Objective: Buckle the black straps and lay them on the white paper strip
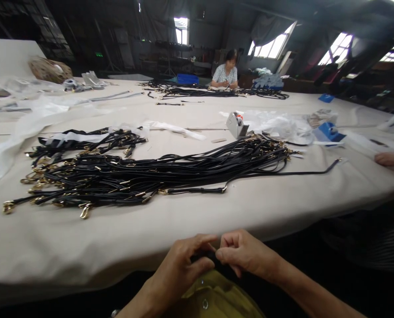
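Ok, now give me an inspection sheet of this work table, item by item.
Surface: long table under pale cloth.
Job's things: small dark piece pinched between both hands; heap of black straps with gold clasps beyond.
Clutter: tape dispenser, plastic bags, blue box.
Grips: left hand and right hand both closed on the piece, in front of the table edge.
Cables: nothing seen.
Surroundings: a seated person at the far side; another person's hand at right.

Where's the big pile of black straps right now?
Head view: the strap pile lies on the table, centre-left, beyond the left hand and right hand, with a white dispenser behind it.
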A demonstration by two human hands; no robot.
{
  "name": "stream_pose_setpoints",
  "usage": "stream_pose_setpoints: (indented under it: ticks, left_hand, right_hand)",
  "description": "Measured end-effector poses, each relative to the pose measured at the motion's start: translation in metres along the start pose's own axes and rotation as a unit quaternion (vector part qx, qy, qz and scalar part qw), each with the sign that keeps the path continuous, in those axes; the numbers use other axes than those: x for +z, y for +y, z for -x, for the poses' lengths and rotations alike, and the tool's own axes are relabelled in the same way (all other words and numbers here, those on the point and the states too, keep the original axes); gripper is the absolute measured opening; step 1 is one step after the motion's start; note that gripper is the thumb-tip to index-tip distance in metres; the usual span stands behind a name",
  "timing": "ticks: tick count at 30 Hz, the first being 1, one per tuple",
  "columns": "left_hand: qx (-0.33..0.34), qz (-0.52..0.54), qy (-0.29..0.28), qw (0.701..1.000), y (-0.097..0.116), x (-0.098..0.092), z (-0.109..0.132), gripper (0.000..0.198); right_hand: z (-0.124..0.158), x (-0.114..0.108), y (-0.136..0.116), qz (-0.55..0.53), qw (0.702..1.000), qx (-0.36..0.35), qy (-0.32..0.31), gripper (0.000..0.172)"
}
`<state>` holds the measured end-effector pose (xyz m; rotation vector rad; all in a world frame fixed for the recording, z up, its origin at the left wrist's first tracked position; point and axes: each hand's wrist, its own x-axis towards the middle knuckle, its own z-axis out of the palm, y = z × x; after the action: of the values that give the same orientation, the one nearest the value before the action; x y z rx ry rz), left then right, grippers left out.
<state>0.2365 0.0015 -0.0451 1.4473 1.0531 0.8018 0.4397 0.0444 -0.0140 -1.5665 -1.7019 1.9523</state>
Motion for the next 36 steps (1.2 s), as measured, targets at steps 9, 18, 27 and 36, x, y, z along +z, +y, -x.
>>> stream_pose_setpoints:
  ticks: [9, 18, 27, 36]
  left_hand:
    - [-0.093, 0.194, 0.008, 0.977, -0.015, 0.001, -0.011, 0.034]
    - [-0.084, 0.162, 0.034, 0.983, -0.011, -0.005, -0.007, 0.022]
    - [-0.068, 0.066, -0.045, 0.995, -0.004, -0.005, -0.007, 0.012]
    - [-0.102, 0.119, -0.136, 0.978, -0.002, 0.004, 0.002, 0.046]
  right_hand:
    - [0.002, 0.004, -0.005, 0.027, 0.998, -0.053, 0.031, 0.019]
    - [0.006, 0.003, -0.007, 0.128, 0.983, -0.092, 0.095, 0.019]
    - [0.010, 0.001, 0.002, 0.229, 0.945, -0.210, 0.102, 0.022]
    - [0.012, 0.002, 0.003, 0.176, 0.956, -0.229, 0.042, 0.011]
